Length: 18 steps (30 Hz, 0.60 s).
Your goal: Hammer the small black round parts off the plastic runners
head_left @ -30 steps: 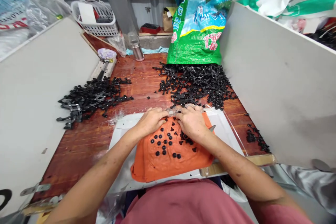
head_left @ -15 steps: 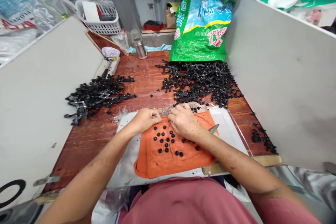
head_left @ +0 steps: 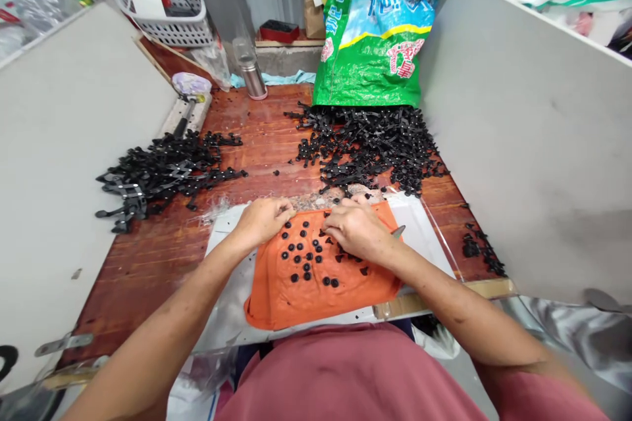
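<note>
An orange cloth (head_left: 291, 306) lies over a white board in front of me, with several small round black pieces (head_left: 307, 276) scattered on it. At the cloth's far left edge, my left hand (head_left: 264, 220) is closed in a pinch; its fingertips hide whatever is between them. My right hand (head_left: 358, 229) is over the cloth's far right part. Its thumb and fingers are pressed together beside several small black pieces, and I cannot make out what they hold. Just past that hand, a pointed grey blade tip (head_left: 397, 231) sticks out.
Heaps of black jointed parts lie left (head_left: 148, 177) and at the back right (head_left: 370, 145), the latter below a green and blue sack (head_left: 370, 72). A steel flask (head_left: 253, 79) stands behind. Grey panels (head_left: 523, 145) flank the wooden table, and a white basket (head_left: 172, 29) is at back left.
The view has shifted slightly. My right hand has drawn back from the cloth's far edge, away from my left hand, uncovering black pieces. My left hand stays at the edge.
</note>
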Motion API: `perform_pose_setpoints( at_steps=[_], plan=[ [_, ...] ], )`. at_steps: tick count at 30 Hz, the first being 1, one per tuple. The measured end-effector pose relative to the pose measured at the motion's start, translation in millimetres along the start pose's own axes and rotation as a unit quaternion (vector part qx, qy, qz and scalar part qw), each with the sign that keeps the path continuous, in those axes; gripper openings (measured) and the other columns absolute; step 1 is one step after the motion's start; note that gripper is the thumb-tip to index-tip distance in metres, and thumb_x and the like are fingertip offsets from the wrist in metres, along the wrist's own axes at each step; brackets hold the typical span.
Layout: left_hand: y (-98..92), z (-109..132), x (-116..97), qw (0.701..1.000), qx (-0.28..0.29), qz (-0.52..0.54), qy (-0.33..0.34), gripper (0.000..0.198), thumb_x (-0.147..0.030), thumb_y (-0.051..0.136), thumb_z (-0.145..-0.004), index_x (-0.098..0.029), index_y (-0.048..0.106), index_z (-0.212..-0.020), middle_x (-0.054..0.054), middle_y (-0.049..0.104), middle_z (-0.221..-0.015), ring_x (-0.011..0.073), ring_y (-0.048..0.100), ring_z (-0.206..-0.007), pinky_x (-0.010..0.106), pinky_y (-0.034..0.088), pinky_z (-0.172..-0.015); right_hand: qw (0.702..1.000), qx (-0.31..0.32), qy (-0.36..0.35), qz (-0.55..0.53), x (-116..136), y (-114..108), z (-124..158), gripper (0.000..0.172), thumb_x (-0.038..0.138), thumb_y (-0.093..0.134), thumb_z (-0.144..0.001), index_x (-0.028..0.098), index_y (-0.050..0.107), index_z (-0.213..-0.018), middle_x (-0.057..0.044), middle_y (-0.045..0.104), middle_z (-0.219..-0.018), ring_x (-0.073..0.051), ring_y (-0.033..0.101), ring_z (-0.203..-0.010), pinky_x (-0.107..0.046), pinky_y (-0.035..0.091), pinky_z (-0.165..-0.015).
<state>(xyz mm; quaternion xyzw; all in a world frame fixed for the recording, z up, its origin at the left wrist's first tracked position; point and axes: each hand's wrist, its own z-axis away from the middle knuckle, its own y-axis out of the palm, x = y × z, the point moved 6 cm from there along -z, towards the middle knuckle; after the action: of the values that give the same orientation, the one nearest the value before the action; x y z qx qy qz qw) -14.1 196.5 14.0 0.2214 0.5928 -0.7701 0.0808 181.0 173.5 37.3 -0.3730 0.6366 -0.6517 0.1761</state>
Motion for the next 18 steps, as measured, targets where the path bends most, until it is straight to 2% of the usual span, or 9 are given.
perform_pose_setpoints(
  at_steps=[2,5,8,11,14,16,18],
  plan=[
    [-4.7,1.9,-14.3,0.999,-0.017,-0.010,0.029,0.020,-0.033,0.054,-0.088,-0.022,0.072,-0.087,0.001,0.071,-0.076,0.0174,0.061,-0.070,0.026,0.034,-0.063,1.000,0.014,-0.013,0.011,9.6,6.7,-0.5,0.019,0.024,0.060,-0.097,0.021,0.075,-0.087,-0.005,0.075,-0.090,-0.022,0.053,-0.090,-0.039,0.025,-0.086],
    [-2.2,2.4,-38.1,0.997,0.000,-0.026,0.076,0.015,-0.030,0.061,-0.084,-0.023,0.073,-0.090,0.001,0.072,-0.077,0.0176,0.063,-0.071,0.026,0.036,-0.063,0.999,0.023,-0.007,0.040,19.0,13.4,-5.9,0.019,0.020,0.058,-0.095,0.019,0.073,-0.084,-0.007,0.075,-0.087,-0.023,0.054,-0.088,-0.039,0.026,-0.084],
    [5.1,0.5,-51.0,0.993,0.016,-0.074,0.093,0.015,-0.022,0.058,-0.085,-0.023,0.072,-0.081,0.002,0.075,-0.081,0.0192,0.066,-0.076,0.027,0.040,-0.067,0.998,0.014,0.015,0.052,18.8,12.6,-11.4,0.021,0.018,0.056,-0.096,0.017,0.073,-0.084,-0.009,0.073,-0.084,-0.024,0.055,-0.087,-0.041,0.027,-0.085],
    [5.0,1.5,-51.8,0.988,0.001,-0.126,0.084,0.020,-0.019,0.054,-0.088,-0.022,0.070,-0.077,0.004,0.077,-0.087,0.0224,0.070,-0.085,0.030,0.042,-0.073,0.997,-0.042,0.007,0.061,18.4,9.7,-17.6,0.024,0.020,0.051,-0.100,0.017,0.073,-0.090,-0.010,0.073,-0.088,-0.025,0.054,-0.093,-0.042,0.027,-0.090],
    [-5.2,10.1,-47.5,0.984,-0.037,-0.162,0.059,0.019,-0.025,0.053,-0.092,-0.021,0.071,-0.089,0.007,0.078,-0.098,0.0268,0.070,-0.095,0.036,0.044,-0.081,0.994,-0.090,-0.023,0.060,21.4,14.4,-24.0,0.028,0.018,0.049,-0.101,0.018,0.073,-0.087,-0.008,0.073,-0.088,-0.024,0.053,-0.093,-0.044,0.026,-0.094],
    [-9.4,18.2,-45.2,0.985,-0.041,-0.161,0.046,0.019,-0.030,0.054,-0.092,-0.021,0.071,-0.094,0.008,0.078,-0.097,0.0269,0.070,-0.095,0.036,0.044,-0.082,0.994,-0.086,-0.037,0.052,22.3,20.1,-26.2,0.030,0.017,0.051,-0.100,0.018,0.073,-0.080,-0.007,0.072,-0.082,-0.023,0.053,-0.090,-0.044,0.026,-0.093],
    [-6.9,25.2,-45.2,0.989,-0.017,-0.137,0.049,0.019,-0.032,0.055,-0.092,-0.022,0.071,-0.091,0.005,0.078,-0.093,0.0241,0.070,-0.089,0.034,0.045,-0.079,0.996,-0.074,-0.042,0.036,19.6,20.2,-24.0,0.028,0.019,0.057,-0.098,0.019,0.073,-0.075,-0.004,0.073,-0.078,-0.022,0.054,-0.087,-0.043,0.026,-0.093]
  ],
)
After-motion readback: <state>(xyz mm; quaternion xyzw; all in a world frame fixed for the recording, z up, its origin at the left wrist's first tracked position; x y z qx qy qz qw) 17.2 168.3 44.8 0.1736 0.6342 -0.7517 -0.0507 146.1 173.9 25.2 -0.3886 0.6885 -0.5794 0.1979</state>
